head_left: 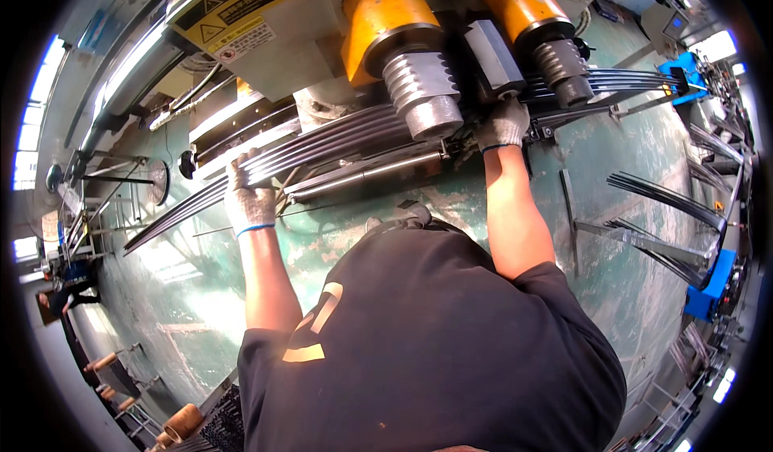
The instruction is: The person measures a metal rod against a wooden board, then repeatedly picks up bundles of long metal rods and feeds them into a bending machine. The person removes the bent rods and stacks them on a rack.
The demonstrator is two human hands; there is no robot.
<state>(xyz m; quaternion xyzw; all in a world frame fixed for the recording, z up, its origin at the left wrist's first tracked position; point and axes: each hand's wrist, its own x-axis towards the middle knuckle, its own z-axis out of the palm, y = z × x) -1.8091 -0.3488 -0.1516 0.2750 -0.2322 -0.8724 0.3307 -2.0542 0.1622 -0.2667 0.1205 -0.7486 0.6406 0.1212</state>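
My left hand (248, 200), in a pale knitted work glove with a blue cuff edge, is closed round several long, thin dark metal bars (322, 142). The bars lie side by side and run from the lower left up to the right, passing behind a ribbed steel roller (422, 93). A matching glove covers my right hand (504, 124), which reaches in under a grey metal block (493, 55) between that roller and a second ribbed one (561, 69). Its fingers are mostly hidden by the block and the bars, so its grip does not show.
Two orange cylinders (390, 9) carry the rollers on the machine, which bears a yellow-and-black warning label (233, 5). A steel rail (366, 176) runs below the bars. Racked dark bars (668, 198) stand at the right, beside a blue box (712, 284). Brown rolls (182, 421) lie at lower left.
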